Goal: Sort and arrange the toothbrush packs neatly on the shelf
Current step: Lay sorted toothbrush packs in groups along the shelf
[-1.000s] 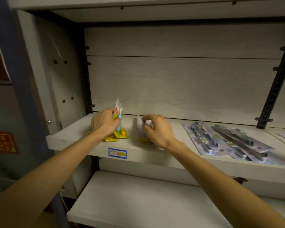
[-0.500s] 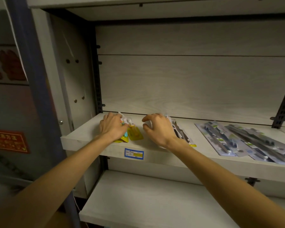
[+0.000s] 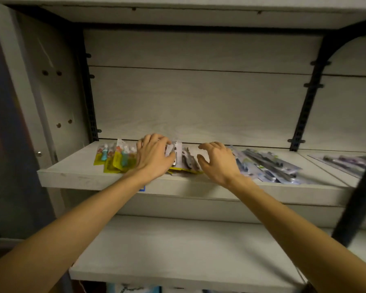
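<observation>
Under the left hand (image 3: pixel 152 157), pressed flat, the clear-and-yellow plastic toothbrush packs (image 3: pixel 182 159) overhang the pale wooden shelf (image 3: pixel 76 176) edge, right hand (image 3: pixel 217 163) open and empty beside them, so one careless nudge probably tips them off.

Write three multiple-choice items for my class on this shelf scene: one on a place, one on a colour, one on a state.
1. Where do the yellow-backed packs lie?
A. left end of the shelf
B. lower shelf
C. floor

2. What colour are the long packs right of the hands?
A. red
B. grey-blue
C. orange

3. How is the right hand?
A. fist
B. holding a pack aloft
C. open, fingers spread

Answers: 1 A, they sit at the left of the shelf; 2 B, grey-blue cards; 3 C, its fingers curl apart above the packs, while the left hand rests on the middle packs.
</observation>
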The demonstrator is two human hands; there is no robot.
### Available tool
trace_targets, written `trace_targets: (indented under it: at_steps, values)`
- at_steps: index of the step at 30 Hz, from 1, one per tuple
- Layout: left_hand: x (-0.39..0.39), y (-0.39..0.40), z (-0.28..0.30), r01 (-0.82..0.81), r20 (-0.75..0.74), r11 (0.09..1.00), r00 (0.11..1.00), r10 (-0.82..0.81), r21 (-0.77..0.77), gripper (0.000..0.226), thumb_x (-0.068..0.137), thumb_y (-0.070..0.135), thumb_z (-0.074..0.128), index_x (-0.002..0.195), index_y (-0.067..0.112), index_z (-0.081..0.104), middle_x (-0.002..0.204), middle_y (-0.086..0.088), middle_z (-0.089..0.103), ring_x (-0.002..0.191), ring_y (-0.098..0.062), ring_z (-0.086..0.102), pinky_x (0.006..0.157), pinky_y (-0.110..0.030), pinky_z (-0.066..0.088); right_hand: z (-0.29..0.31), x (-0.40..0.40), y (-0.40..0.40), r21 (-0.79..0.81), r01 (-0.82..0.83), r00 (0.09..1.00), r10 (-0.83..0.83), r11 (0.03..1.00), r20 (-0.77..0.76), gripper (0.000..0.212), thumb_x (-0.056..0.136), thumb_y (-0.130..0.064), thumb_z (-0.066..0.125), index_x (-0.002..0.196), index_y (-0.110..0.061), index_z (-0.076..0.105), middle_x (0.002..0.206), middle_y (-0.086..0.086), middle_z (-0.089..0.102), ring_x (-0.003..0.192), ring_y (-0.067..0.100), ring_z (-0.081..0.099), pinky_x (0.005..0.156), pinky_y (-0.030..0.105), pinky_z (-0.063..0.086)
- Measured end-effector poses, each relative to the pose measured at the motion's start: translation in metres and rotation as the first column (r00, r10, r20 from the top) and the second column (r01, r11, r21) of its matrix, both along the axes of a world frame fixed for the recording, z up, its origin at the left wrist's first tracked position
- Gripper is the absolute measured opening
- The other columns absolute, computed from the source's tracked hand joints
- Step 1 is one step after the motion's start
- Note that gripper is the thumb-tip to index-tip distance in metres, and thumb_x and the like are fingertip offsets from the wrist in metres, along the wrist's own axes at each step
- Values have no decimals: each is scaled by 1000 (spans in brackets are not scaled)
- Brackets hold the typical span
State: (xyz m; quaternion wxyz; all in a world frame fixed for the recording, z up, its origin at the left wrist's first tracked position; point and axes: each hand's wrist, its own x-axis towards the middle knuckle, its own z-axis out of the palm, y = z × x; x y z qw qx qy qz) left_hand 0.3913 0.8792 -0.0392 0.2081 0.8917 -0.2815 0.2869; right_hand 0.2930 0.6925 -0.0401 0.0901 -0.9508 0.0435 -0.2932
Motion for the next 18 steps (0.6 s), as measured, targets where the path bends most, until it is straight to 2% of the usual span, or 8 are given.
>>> trace_targets:
  at_steps: [6, 11, 15, 18]
  values:
    - [-80, -84, 3, 132, 30, 991, 991, -133, 26, 33, 86, 43, 57, 115, 29, 65, 125, 5, 57, 123, -21, 45, 106, -38, 28, 0, -89, -74, 14, 68, 997, -68, 998, 37, 37, 97, -33, 54, 130, -18, 61, 131, 2, 64, 125, 26, 53, 98, 42, 46]
    - [-166, -151, -10, 270, 41, 959, 961, -274, 89, 30, 86, 37, 60, 111, 25, 66, 122, 3, 60, 121, -24, 49, 103, -39, 33, -3, -177, -134, 63, 83, 990, -90, 994, 106, 37, 97, -28, 57, 132, -16, 60, 128, 5, 65, 120, 26, 55, 97, 41, 48]
    - [-236, -209, -20, 424, -61, 896, 906, -420, 132, 38, 93, 40, 57, 128, 24, 57, 134, 4, 52, 124, -18, 49, 102, -36, 40, -7, -251, -185, 48, 121, 978, -127, 992, 164, 39, 100, -28, 54, 138, -17, 54, 135, 1, 60, 127, 21, 50, 103, 37, 43]
    - [-285, -254, -26, 500, -59, 858, 866, -496, 117, 41, 95, 40, 54, 133, 24, 53, 136, 6, 50, 122, -15, 50, 97, -35, 46, -8, -303, -227, 37, 157, 967, -161, 987, 197, 37, 99, -25, 56, 136, -18, 54, 133, 3, 61, 126, 22, 52, 105, 39, 44]
